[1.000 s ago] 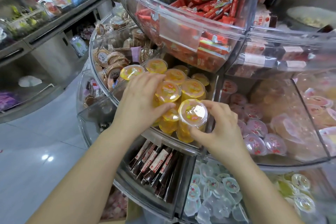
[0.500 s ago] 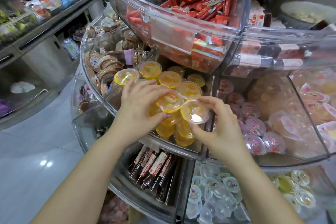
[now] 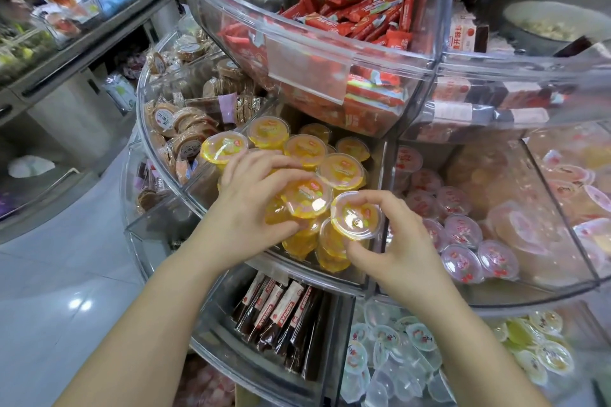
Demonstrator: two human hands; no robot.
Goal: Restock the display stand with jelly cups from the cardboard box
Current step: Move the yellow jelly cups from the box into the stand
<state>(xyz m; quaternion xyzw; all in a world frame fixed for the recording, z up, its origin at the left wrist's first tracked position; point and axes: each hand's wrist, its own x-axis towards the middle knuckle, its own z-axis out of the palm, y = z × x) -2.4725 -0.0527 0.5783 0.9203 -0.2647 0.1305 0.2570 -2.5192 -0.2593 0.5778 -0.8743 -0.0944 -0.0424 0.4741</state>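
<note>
left hand (image 3: 246,208): curled round one yellow jelly cup (image 3: 305,196)
right hand (image 3: 401,249): pinching another cup (image 3: 355,215), at its 3 o'clock
yellow cups behind, 12 o'clock: six-ish lids (image 3: 340,167)
display stand (image 3: 330,277): three clear tiers

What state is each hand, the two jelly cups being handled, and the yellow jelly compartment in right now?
left hand: fingers curled round a yellow jelly cup
left cup: sealed, tilted, on top of the pile
right hand: pinching a cup by its rim
right cup: sealed, lid facing the camera
yellow jelly compartment: piled high with cups
</note>
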